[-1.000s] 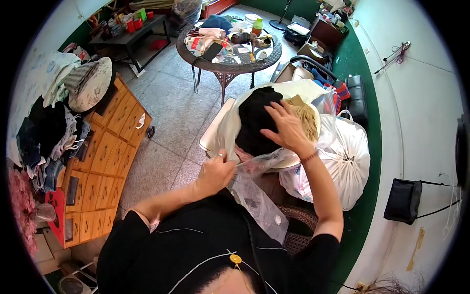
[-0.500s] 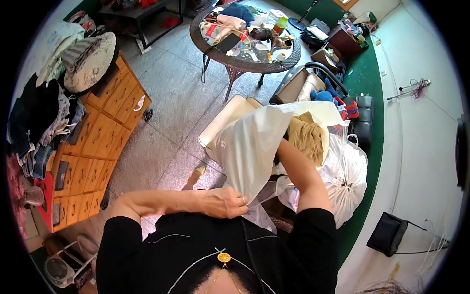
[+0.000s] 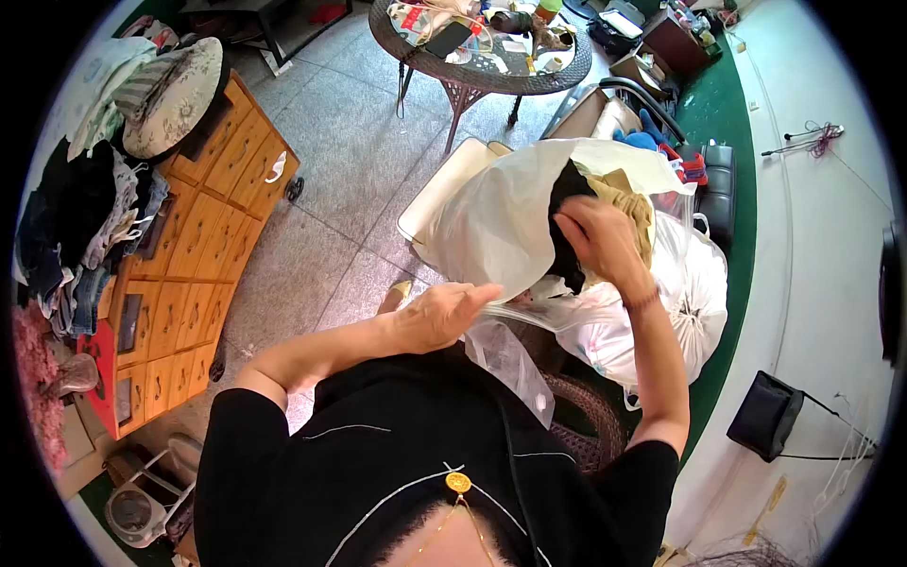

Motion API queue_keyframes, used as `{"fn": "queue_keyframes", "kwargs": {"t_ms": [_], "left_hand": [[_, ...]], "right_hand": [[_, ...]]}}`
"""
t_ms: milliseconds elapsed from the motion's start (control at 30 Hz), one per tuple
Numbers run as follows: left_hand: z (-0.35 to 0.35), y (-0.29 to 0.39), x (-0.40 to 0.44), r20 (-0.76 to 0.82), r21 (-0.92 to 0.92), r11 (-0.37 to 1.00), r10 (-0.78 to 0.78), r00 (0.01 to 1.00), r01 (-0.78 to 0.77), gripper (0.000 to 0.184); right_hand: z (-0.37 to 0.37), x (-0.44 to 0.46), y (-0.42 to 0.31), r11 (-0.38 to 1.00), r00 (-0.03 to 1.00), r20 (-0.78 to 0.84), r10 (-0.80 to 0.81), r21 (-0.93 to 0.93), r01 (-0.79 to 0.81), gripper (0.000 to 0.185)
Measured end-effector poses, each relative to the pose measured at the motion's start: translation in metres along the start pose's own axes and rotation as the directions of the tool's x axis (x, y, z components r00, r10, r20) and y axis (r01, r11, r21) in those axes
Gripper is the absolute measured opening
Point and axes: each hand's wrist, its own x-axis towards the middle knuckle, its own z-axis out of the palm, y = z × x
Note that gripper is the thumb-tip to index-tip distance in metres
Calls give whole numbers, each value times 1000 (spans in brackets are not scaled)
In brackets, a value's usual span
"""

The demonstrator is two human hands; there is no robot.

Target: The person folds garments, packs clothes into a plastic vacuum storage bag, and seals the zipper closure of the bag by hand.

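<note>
A large white plastic bag [image 3: 496, 213] sits with its mouth facing me. At its near rim, my left hand [image 3: 439, 317] is closed on the plastic, thumb pointing right. Over the bag's mouth, my right hand [image 3: 605, 241] has its fingers curled against a black cloth [image 3: 565, 241]; part of the grip is hidden. Tan crumpled cloth [image 3: 619, 189] lies in the mouth just behind that hand. A tied white bag [image 3: 690, 302] stands to the right, and clear plastic [image 3: 505, 364] hangs below the rim.
A wooden drawer cabinet [image 3: 203, 227] with clothes and a hat [image 3: 175, 104] on it stands left. A cluttered round table [image 3: 472, 83] is ahead. A cream padded seat [image 3: 435, 203] is beside the bag, and a woven chair edge [image 3: 586, 411] shows close to me.
My right hand has come up out of the bag and is now visible at its mouth, with black cloth showing. The raised near side of the bag has dropped. My view has shifted downward.
</note>
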Motion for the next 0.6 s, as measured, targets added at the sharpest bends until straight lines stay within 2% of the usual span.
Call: {"fn": "queue_keyframes", "kwargs": {"t_ms": [33, 100, 167, 200, 267, 300, 367, 400, 433, 500, 567, 600], "left_hand": [[4, 3, -4, -60, -40, 998, -48, 997, 46, 41], [5, 13, -6, -72, -49, 996, -76, 994, 73, 39], [8, 20, -9, -81, -61, 994, -99, 992, 94, 37], [7, 20, -12, -65, -63, 989, -135, 989, 131, 34], [3, 27, -19, -19, -55, 968, -246, 969, 244, 30], [4, 29, -21, -14, -53, 969, -244, 970, 243, 30], [2, 30, -25, -15, 1, 995, -103, 995, 103, 21], [2, 32, -27, -11, 3, 995, -101, 995, 101, 21], [2, 33, -29, 5, 11, 990, -141, 990, 140, 20], [2, 33, -30, 19, 23, 984, -177, 984, 177, 18], [5, 35, -28, -47, -12, 987, -158, 986, 158, 16], [5, 36, -28, -48, -9, 988, -154, 987, 154, 16]], "right_hand": [[-2, -20, -13, 987, 976, -199, -90, 117, 115, 6], [1, -55, -43, 955, 961, -254, -106, 244, 169, 13], [7, -75, -74, 950, 940, -265, -212, 171, 263, 27], [12, -79, -84, 951, 940, -269, -210, 168, 260, 27], [24, -86, -95, 945, 936, -143, -323, -98, 311, 34], [31, -89, -95, 946, 936, -148, -320, -97, 308, 34], [50, -88, -87, 917, 928, -73, -365, -198, 345, 29], [54, -87, -80, 893, 911, -65, -406, -240, 381, 36], [55, -87, -78, 893, 911, -68, -406, -241, 380, 36], [53, -84, -76, 880, 908, 30, -418, -235, 413, 28], [57, -79, -74, 879, 903, 17, -430, -223, 422, 20], [58, -76, -76, 876, 891, -22, -453, -194, 441, 11]]}}
